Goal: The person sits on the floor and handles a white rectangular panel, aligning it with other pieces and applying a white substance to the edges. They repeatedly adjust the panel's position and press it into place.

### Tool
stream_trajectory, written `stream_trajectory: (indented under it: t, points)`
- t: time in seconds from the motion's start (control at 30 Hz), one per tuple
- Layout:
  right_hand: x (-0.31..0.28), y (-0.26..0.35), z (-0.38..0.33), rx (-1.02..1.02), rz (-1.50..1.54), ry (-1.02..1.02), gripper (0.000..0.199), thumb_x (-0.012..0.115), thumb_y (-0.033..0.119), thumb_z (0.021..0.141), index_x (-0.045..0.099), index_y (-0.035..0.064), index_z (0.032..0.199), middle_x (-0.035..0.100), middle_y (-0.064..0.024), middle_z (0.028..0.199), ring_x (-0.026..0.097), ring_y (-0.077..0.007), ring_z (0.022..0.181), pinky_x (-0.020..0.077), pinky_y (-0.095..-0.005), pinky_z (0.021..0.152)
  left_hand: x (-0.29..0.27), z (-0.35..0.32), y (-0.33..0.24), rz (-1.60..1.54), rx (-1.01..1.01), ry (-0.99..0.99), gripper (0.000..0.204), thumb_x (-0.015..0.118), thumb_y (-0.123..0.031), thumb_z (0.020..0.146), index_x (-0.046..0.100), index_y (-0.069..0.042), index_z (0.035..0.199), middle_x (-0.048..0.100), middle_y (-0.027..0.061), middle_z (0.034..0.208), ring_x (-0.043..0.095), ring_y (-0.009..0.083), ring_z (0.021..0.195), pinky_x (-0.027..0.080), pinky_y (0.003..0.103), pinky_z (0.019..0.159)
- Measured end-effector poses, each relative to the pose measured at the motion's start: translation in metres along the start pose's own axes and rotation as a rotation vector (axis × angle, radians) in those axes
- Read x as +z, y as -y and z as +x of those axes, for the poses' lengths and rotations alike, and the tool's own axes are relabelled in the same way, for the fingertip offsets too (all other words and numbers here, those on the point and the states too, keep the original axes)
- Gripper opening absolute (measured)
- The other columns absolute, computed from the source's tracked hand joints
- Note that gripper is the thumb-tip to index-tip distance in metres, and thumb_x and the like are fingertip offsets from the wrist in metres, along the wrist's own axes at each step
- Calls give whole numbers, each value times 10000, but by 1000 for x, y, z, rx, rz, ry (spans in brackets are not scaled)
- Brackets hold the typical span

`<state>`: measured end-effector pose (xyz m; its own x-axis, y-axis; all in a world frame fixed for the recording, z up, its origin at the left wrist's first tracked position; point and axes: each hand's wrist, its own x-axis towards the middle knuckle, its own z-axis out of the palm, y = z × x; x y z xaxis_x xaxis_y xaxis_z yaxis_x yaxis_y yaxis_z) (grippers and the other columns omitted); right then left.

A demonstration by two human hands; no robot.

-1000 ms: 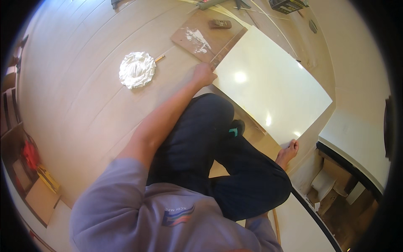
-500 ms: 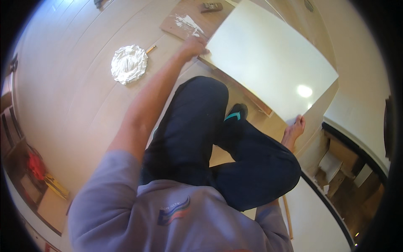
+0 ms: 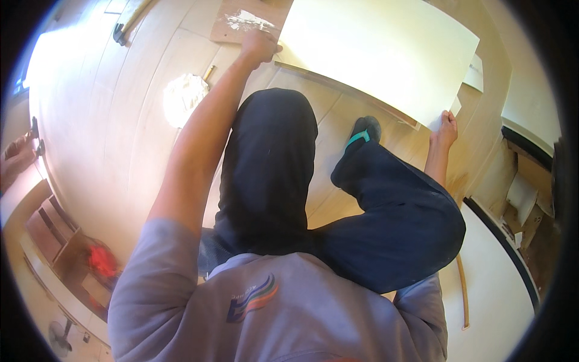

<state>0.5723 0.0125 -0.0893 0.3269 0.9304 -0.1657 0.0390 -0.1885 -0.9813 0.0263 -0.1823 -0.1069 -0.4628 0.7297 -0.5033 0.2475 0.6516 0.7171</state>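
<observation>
A large glossy white panel [image 3: 374, 54] lies in front of me, tilted across the top of the view. The near left corner of the panel is gripped by my left hand [image 3: 260, 48], fingers closed over its edge. My right hand [image 3: 445, 127] pinches its near right corner. Beneath the near edge shows a strip of wood [image 3: 404, 116]; the rest under the panel is hidden. Next to my left hand lies a brown board [image 3: 224, 31] smeared with white paste.
On the floor to the left are a round, crumpled white thing [image 3: 181, 99] with a wooden handle and a hammer [image 3: 120, 33]. Another person's hand [image 3: 17, 158] shows at the left edge. At right stand an open cabinet [image 3: 522, 193] and a white board [image 3: 491, 289] bearing a wooden stick [image 3: 464, 295].
The view has shifted, bringing the hammer and another person's hand into sight. The panel now lies more level across the view, with my right hand higher and farther right. Both hands keep hold.
</observation>
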Motion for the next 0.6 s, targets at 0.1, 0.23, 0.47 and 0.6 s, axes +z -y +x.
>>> stream_trajectory:
  t: [0.1, 0.23, 0.47, 0.6]
  points:
    - [-7, -10, 4, 18, -31, -24, 167, 674, 15, 945, 644, -19, 1105, 690, -90, 1034, 659, -182, 923, 548, -292, 849, 7, -1, 5, -17, 3, -12, 117, 793, -75, 822, 719, 15, 819, 635, 48, 649, 563, 119, 528, 470, 284, 492]
    - [-9, -21, 2, 51, 10, -19, 158, 676, 12, 944, 646, -15, 1096, 695, -87, 1027, 661, -182, 926, 548, -291, 858, 11, -3, 5, 52, 43, -61, 122, 800, -83, 813, 721, 3, 778, 630, 45, 622, 560, 112, 525, 450, 288, 485]
    - [-4, -24, -4, 58, 63, -18, 151, 672, 2, 943, 644, -19, 1090, 692, -94, 1024, 658, -185, 935, 551, -300, 866, 18, -4, 11, 109, 64, -156, 133, 804, -103, 798, 729, -5, 747, 647, 57, 613, 581, 122, 526, 465, 303, 498]
    - [-5, -22, 0, 42, 61, -22, 142, 676, 4, 941, 654, -11, 1080, 691, -89, 1024, 655, -181, 930, 548, -299, 866, 22, -1, 11, 107, 84, -172, 125, 803, -111, 798, 741, -7, 766, 659, 62, 623, 593, 129, 531, 475, 303, 511]
